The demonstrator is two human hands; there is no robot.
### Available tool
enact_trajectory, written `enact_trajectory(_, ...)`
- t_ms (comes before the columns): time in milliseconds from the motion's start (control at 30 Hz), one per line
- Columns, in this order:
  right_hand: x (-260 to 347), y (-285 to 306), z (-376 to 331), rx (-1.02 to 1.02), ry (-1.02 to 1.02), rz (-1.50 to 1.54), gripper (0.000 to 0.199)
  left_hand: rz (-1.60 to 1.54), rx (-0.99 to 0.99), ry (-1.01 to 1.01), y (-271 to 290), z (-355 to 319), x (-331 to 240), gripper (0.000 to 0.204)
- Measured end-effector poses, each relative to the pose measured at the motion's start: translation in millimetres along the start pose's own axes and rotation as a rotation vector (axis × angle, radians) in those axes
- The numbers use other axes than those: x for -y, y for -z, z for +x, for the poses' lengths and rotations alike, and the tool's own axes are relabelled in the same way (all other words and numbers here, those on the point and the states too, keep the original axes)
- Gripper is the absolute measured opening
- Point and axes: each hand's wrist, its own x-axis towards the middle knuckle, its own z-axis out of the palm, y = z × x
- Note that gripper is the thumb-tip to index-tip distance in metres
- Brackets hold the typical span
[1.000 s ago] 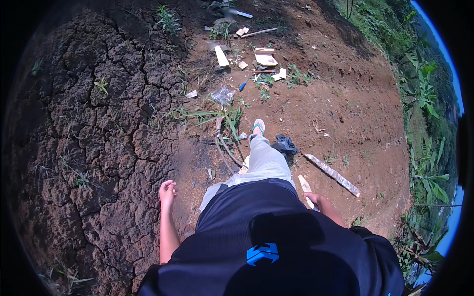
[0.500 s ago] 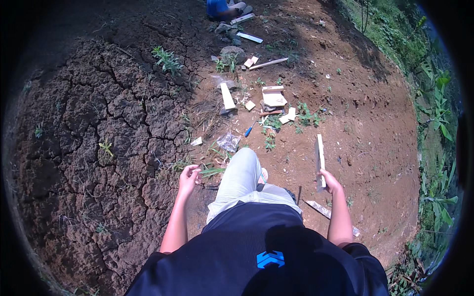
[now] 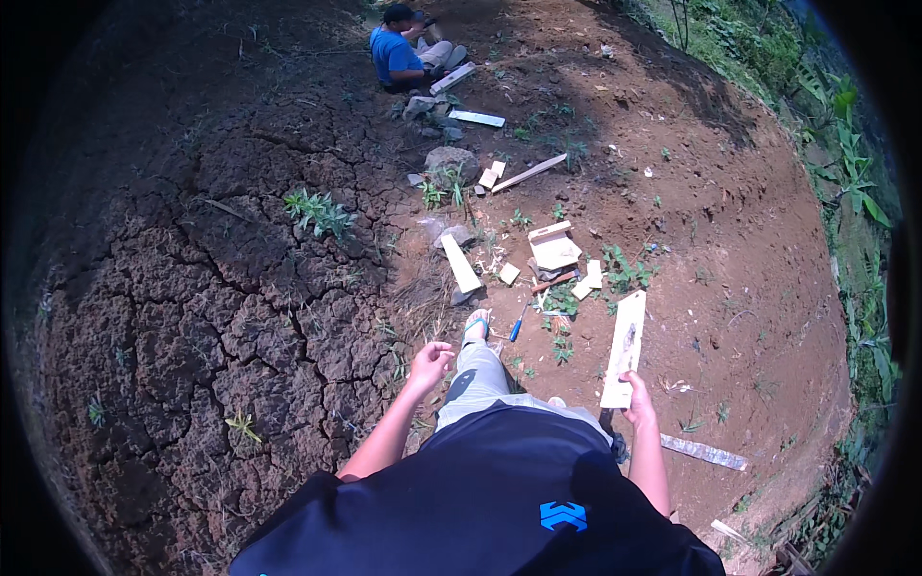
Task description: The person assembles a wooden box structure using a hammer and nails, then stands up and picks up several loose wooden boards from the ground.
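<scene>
Outside on dry brown dirt (image 3: 740, 288), held a long, flat, pale wooden board (image 3: 622, 355)

Had lumpy, dark, cracked dirt (image 3: 192, 336) on the left and leafy green plants (image 3: 855, 192) far over on the right. Gripped the board near its bottom end with the bare right hand (image 3: 638, 398), with the thumb on the flat face, and held it up off the ground. Held out the bare left hand (image 3: 432, 363) with softly bent fingers and a slack grip, near the light grey trouser leg (image 3: 483, 368). Saw a long whitish plank (image 3: 706, 453) lying to the right of the right forearm. Saw, ahead on the dirt, a blue-handled tool (image 3: 517, 329), too small to name, a narrow pale board (image 3: 461, 264) by grey stones (image 3: 459, 233), and a small pile of pale wood pieces (image 3: 554, 252). Farther off, saw a person in a blue shirt (image 3: 392, 53) sitting on the ground.
</scene>
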Motion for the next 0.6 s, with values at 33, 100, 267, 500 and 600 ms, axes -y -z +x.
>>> enact_trajectory(33,2.1,-5.8,4.9,-0.058,0.028,0.032,0.043,0.034,0.088,-0.011,-2.1,23.0,-28.3,0.024)
enact_trajectory(100,13.5,-42.6,18.5,-0.154,0.070,0.118,0.042,0.035,0.213,0.007,20.8,73.4,-75.8,0.024)
enact_trajectory(267,14.2,-92.0,42.7,-0.377,0.000,0.295,0.044,0.161,0.185,0.015,95.6,171.8,-115.0,0.027)
enact_trajectory(500,-0.4,-156.9,10.6,-0.530,-0.011,0.426,0.039,0.228,0.069,0.054,163.0,266.5,-148.7,0.024)
enact_trajectory(600,-12.5,-162.3,12.8,-0.571,0.029,0.476,0.034,0.277,0.237,0.034,133.9,273.1,-162.6,0.025)
